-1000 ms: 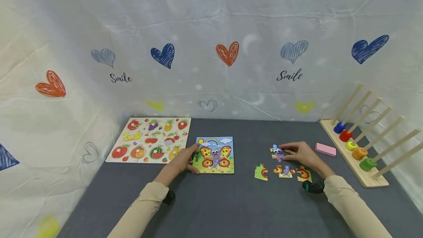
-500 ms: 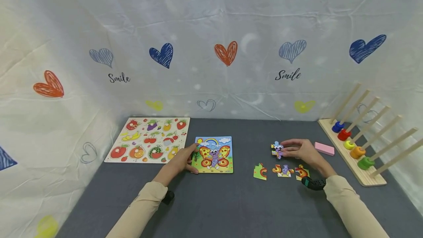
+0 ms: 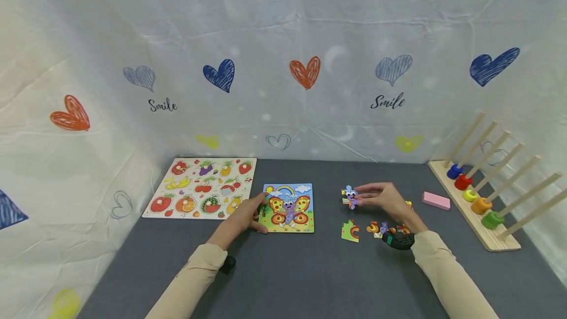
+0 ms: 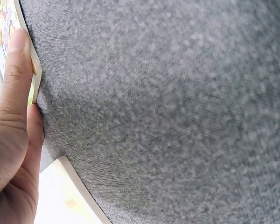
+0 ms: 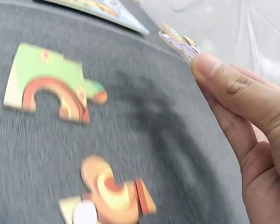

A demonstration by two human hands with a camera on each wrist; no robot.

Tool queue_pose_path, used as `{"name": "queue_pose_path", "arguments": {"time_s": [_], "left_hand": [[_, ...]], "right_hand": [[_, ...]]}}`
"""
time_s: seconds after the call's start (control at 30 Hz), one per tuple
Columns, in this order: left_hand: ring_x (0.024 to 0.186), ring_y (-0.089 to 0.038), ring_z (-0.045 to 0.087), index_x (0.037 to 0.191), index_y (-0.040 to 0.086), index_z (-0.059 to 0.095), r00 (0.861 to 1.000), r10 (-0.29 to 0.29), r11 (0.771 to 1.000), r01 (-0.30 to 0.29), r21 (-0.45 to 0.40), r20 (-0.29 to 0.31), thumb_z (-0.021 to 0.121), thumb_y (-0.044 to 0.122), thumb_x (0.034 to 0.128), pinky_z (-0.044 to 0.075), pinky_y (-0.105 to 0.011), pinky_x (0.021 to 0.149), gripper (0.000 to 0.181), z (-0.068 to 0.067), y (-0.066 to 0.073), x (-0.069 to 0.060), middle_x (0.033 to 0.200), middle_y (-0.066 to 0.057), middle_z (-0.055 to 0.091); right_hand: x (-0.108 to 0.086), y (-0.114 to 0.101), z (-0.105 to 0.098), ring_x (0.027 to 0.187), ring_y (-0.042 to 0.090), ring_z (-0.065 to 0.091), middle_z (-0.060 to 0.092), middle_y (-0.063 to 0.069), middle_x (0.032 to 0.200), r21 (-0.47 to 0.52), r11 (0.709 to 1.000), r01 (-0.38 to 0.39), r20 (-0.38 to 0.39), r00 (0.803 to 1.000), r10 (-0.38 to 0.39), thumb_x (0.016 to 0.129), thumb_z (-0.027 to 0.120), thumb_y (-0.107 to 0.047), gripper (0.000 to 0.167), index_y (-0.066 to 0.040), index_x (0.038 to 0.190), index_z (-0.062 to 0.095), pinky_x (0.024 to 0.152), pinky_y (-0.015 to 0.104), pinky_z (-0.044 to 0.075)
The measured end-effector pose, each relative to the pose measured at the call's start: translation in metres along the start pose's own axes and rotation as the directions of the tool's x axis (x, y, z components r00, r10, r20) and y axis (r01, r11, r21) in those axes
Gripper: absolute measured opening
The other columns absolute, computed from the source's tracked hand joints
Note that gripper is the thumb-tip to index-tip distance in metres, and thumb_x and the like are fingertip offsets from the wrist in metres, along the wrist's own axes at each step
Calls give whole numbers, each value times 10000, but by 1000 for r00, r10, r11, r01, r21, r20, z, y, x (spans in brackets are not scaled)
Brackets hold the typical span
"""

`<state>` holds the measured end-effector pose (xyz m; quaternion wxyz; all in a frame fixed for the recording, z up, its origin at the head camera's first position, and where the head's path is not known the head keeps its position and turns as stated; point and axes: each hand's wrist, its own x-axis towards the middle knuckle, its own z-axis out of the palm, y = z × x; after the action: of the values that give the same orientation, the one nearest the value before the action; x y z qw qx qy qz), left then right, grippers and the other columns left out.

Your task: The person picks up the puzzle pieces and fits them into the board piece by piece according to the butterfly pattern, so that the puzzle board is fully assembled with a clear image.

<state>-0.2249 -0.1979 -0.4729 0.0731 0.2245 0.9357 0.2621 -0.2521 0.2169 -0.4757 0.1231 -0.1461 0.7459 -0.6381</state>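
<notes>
Still at left: your left hand [image 3: 241,215], thumb and fingers gripping the edge of a flat, square board [image 3: 289,208]. Next, shifted left toward it since a second ago: one thin, knobbed purple piece [image 3: 350,198], pinched by fingertips of your right hand [image 3: 384,200], raised above woven grey cloth [image 3: 310,279]. Nearer you: notched green piece [image 3: 349,232].

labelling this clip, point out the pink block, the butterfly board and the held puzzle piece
Pink block [image 3: 436,200]: head view, its top face.
Butterfly board [image 3: 289,209]: head view, middle of its picture.
Held puzzle piece [image 3: 349,198]: head view, its printed face.
</notes>
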Motion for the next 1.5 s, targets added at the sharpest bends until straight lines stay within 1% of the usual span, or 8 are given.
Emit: {"name": "queue_pose_path", "arguments": {"time_s": [0.13, 0.4, 0.5, 0.8, 1.03, 1.17, 1.3, 1.5], "left_hand": [[653, -136, 410, 1372, 16, 423, 1000, -22, 1000, 22, 2, 6, 889, 193, 637, 378, -308, 674, 888, 0, 1, 1, 1100, -62, 618], [718, -145, 461, 1387, 24, 417, 998, -55, 998, 55, -6, 8, 892, 189, 632, 428, -309, 707, 907, 0, 1, -1, 1202, -93, 613], [698, -144, 454, 1389, 30, 417, 998, -66, 998, 66, -20, 8, 893, 181, 628, 423, -307, 688, 910, 0, 2, -2, 1174, -84, 612], [669, -137, 421, 1381, 16, 420, 999, -39, 999, 39, -25, 5, 886, 178, 637, 393, -306, 677, 892, 1, 1, -4, 1088, -74, 606], [659, -145, 418, 1382, 24, 420, 999, -44, 999, 44, -17, 7, 881, 179, 641, 378, -311, 670, 887, 0, 3, -2, 1075, -68, 599], [675, -150, 431, 1394, 21, 410, 999, -44, 999, 44, -14, 8, 879, 172, 648, 382, -314, 680, 894, 0, 3, -1, 1150, -77, 602], [676, -149, 429, 1398, 18, 404, 999, -41, 999, 41, -15, 9, 878, 168, 649, 381, -318, 683, 899, 0, 3, -1, 1185, -83, 599], [655, -137, 415, 1391, 23, 407, 999, -46, 999, 47, -20, 8, 881, 155, 647, 370, -306, 667, 891, 1, 3, 0, 1111, -60, 588]], "right_hand": [[7, -2, 10, 923, 157, 691, 642, 277, 1117, 29, 1000, 3, 11, 1000, -4, 807, 739, 9, 460, 168, 1203, 567, 793, 394, 535], [19, -6, 30, 920, 172, 693, 654, 258, 1105, 66, 997, 27, 37, 999, -29, 805, 735, 25, 446, 170, 1193, 571, 788, 401, 537], [23, -6, 40, 917, 178, 694, 653, 265, 1101, 71, 997, 34, 48, 998, -37, 810, 726, 34, 434, 171, 1192, 571, 787, 402, 537], [35, -5, 73, 918, 171, 682, 640, 293, 1099, 102, 994, 34, 80, 996, -42, 805, 726, 43, 429, 160, 1192, 580, 786, 372, 541], [46, -5, 98, 982, 251, 654, 651, 233, 1121, -7, 998, 64, 73, 995, -63, 780, 765, -6, 393, 84, 1146, 655, 774, 286, 536], [52, -5, 113, 973, 296, 654, 663, 229, 1101, -45, 995, 89, 79, 993, -85, 791, 756, -9, 362, 72, 1132, 667, 762, 287, 538], [57, -4, 126, 924, 273, 667, 683, 203, 1059, -72, 991, 111, 59, 993, -107, 781, 772, -25, 343, 55, 1103, 688, 733, 286, 542], [61, -3, 139, 845, 207, 670, 706, 159, 970, -157, 977, 144, 45, 989, -138, 767, 794, -57, 328, 36, 1070, 710, 718, 277, 533]]}}
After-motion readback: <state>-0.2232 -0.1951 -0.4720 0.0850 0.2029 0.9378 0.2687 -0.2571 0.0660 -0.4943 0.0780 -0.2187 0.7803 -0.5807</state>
